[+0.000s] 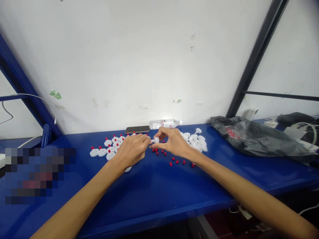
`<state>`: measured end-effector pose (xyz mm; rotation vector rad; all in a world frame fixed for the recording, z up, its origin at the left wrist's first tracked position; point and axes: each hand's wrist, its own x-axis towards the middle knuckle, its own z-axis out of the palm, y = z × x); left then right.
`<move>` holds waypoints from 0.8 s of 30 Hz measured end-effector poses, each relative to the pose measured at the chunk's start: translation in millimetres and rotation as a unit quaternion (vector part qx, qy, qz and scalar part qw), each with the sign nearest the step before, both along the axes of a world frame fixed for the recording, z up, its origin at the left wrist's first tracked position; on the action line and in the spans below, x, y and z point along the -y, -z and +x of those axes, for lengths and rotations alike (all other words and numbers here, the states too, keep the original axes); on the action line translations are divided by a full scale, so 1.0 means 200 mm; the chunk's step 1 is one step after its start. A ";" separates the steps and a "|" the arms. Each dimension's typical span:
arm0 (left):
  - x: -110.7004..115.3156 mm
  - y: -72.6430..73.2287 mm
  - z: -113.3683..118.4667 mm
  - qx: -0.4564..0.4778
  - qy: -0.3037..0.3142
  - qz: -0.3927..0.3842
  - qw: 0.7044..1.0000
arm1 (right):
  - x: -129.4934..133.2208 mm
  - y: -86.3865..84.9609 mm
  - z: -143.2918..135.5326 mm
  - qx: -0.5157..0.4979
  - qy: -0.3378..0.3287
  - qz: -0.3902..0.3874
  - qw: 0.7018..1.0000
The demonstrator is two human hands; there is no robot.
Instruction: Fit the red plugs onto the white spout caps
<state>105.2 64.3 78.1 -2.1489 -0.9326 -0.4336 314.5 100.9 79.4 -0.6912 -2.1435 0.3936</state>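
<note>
In the middle of the blue table, my right hand (172, 141) pinches a small white plastic nozzle cap (156, 140) between thumb and fingers, its narrow tip pointing left. My left hand (134, 146) is closed at that tip; its fingertips hide whatever they grip. Left of it stand several white nozzle caps (110, 148) with red tips on top. Small loose red caps (177, 162) lie scattered below and beside my right hand. A pile of white nozzle caps (196, 142) without red tips sits to its right, partly behind my wrist.
A dark phone (137, 129) and a clear plastic bottle (163, 124) lie along the wall. On the right, a black plastic bag (259, 136) spreads over the table (159, 196). Blue and dark metal posts rise at both sides. A blurred patch covers the left edge.
</note>
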 end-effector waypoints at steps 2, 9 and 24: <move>-0.01 0.00 0.01 0.044 -0.018 -0.026 0.999 | -0.01 0.00 0.01 0.034 0.004 0.031 0.999; -0.01 0.03 0.09 0.169 -0.120 -0.111 0.972 | -0.10 -0.02 0.09 0.126 0.061 0.129 0.982; -0.04 0.11 0.11 0.014 -0.134 -0.270 0.953 | -0.24 0.03 0.18 0.241 0.171 -0.023 0.955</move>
